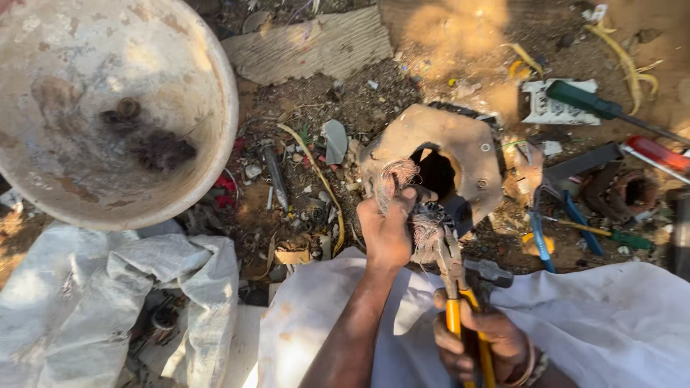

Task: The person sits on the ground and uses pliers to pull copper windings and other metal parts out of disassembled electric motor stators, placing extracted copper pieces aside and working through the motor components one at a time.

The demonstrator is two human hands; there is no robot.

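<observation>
The person's left hand [387, 233] is closed in a pinch on a tuft of fine copper winding wire [394, 174] that sprouts from the dusty motor housing [460, 147], which lies on the littered ground just ahead of the white cloth [596, 316] over the lap; the right hand [483, 343] is wrapped tight round the yellow handles of a pair of pliers [451, 276], whose nose sits in a second frayed bunch of wire just below the left thumb; whether the pliers' tips are fully closed on the strands cannot be told. A hammer [487, 274] rests on the cloth beside the pliers.

To do this well, it seems best to grip the bunch low, near where it leaves the housing's dark opening, and pull in line with the strands so they come free rather than snap; the pinching hand should keep the tuft taut and clear of the tips.

A big pale basin [108, 108] sits well apart at upper left; a green-handled screwdriver [586, 100] and blue-handled pliers [557, 226] lie to the right.
</observation>
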